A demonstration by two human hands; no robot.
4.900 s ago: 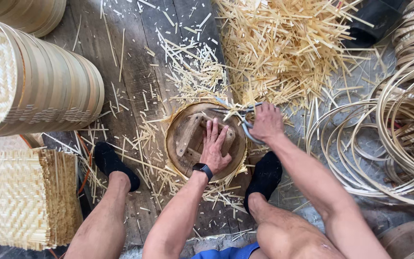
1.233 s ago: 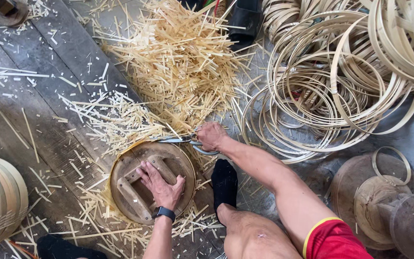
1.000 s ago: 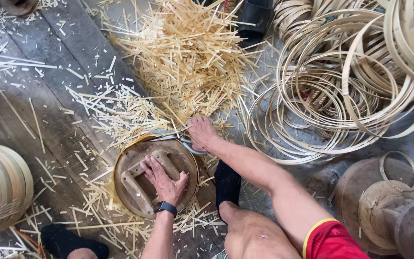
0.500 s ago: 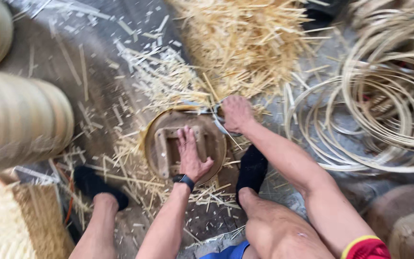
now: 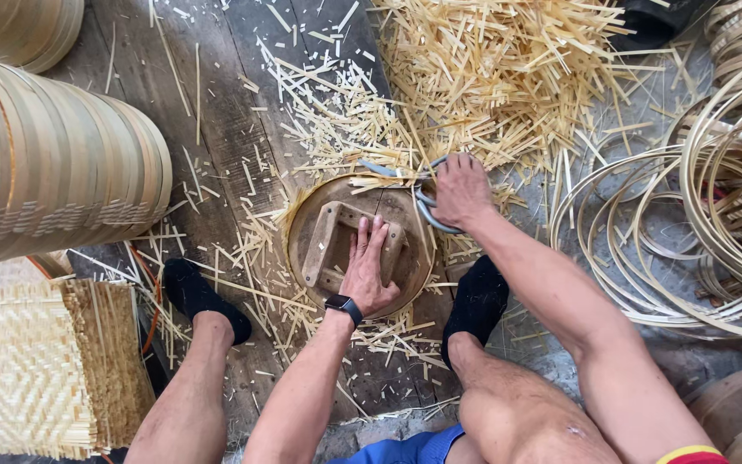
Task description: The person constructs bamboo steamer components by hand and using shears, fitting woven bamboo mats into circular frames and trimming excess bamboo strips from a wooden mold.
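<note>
Fingers of the left hand lie flat and slightly spread, palm down, on a round wooden block, pressing on the raised wooden frame fixed to its top; they grip nothing. A dark smartwatch sits on that wrist. Going from the left edge: a stack of round woven bamboo trays stands on its side on the plank floor, and below it lies a square woven bamboo mat with frayed edges. Next comes the person's left foot in a black sock, resting on the planks among scattered bamboo offcuts. The round block sits at the centre between the two feet, ringed by short pale bamboo strips. At the block's upper right rim, the right hand is closed around the looped handles of a pair of metal shears, whose blades point left across the block's top edge. Under that forearm, the right foot wears a black sock just beside the block. Above the hands, a large heap of cut bamboo slivers covers the floor. On the far right lies a tangle of thin bamboo hoops, well apart from the block.
</note>
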